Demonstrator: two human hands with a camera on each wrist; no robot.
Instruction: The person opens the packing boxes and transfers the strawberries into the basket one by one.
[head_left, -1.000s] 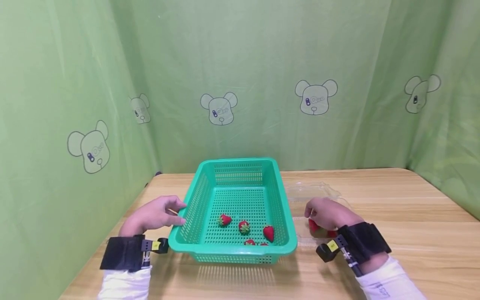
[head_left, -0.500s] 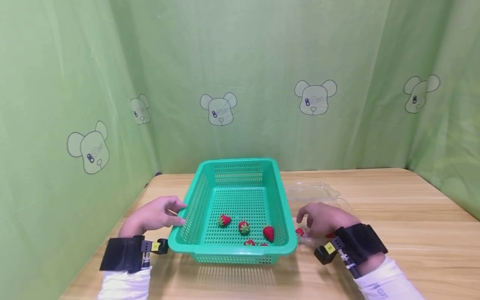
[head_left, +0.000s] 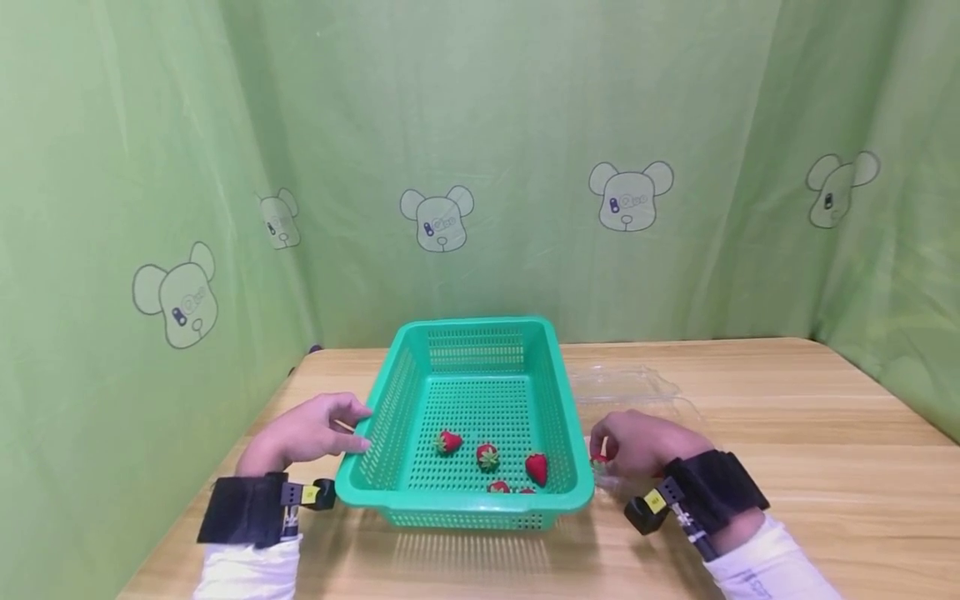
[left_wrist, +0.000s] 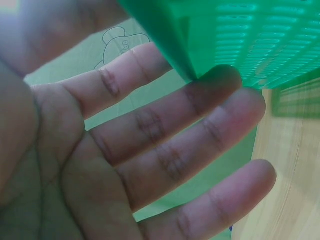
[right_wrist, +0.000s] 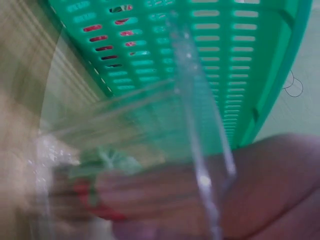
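Note:
My left hand (head_left: 309, 429) rests at the left rim of a green plastic basket (head_left: 467, 499), thumb and index finger touching the rim. In the left wrist view its fingers (left_wrist: 172, 160) are nearly straight, some tips against the basket's underside. Several red strawberries with green leaves, among them one strawberry (head_left: 536, 468), lie in the near half of the basket. To its right, my right hand (head_left: 648, 442) reaches into a clear plastic box (right_wrist: 192, 125) and pinches a strawberry (head_left: 598, 459) by the basket's wall. The right wrist view is blurred there, and the box's wall crosses in front of the fingers.
The clear box's lid (head_left: 622, 382) stands open behind the right hand, hard to see against the wooden table (head_left: 817, 467). A green curtain (head_left: 517, 117) with bear-head drawings hangs around the table's back and sides.
My right hand has moved left and slightly nearer inside the clear box, and its fingers have closed on the strawberry beside the basket. My left hand and the basket have stayed put.

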